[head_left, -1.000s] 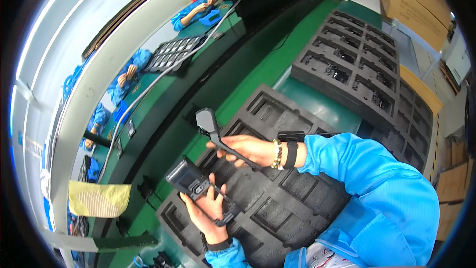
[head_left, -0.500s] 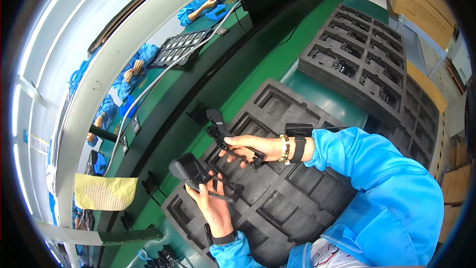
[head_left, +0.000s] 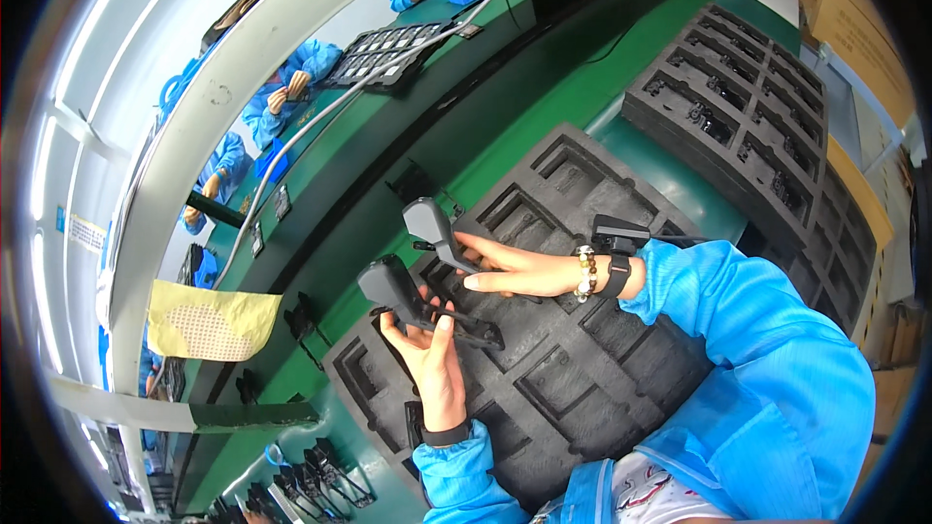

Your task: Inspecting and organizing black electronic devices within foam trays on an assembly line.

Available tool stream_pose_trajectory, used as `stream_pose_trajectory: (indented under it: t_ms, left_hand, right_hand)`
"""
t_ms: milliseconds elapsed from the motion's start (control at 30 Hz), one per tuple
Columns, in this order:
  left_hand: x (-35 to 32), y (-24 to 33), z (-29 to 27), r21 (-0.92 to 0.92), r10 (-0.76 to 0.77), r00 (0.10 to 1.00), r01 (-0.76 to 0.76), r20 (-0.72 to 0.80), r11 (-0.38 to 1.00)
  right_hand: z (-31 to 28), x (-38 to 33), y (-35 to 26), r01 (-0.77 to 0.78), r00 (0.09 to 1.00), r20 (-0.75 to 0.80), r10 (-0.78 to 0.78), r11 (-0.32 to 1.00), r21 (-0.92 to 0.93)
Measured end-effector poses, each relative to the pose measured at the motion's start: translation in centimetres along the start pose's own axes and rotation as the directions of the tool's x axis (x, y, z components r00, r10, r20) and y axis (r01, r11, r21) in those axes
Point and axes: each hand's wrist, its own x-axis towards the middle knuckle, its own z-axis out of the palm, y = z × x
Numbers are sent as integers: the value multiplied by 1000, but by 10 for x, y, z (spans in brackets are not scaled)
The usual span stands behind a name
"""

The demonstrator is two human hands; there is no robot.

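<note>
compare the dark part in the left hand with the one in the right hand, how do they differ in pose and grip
The part in the left hand sits lower and nearer the person, gripped by the curled left hand from below. The part in the right hand sits higher and farther out, pinched at the fingertips of the outstretched right hand. Both are dark grey, similar in shape, and held above the black foam tray.

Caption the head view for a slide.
Left hand and right hand each hold a dark grey part above a black foam tray.
</note>
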Motion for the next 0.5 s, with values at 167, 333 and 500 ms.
stream_pose_trajectory:
  t_ms: [167,333,500]
  left_hand:
    - [0,-1,5,10,4,1000,-4,-25,1000]
    - [2,-1,2,-4,2,999,-2,-41,1000]
    - [5,-1,2,-16,-16,999,16,-34,1000]
  right_hand:
    - [0,6,19,213,975,-11,-221,950,-227]
    - [0,7,15,177,984,-6,-181,968,-177]
    - [-4,9,21,156,988,2,-157,982,-107]
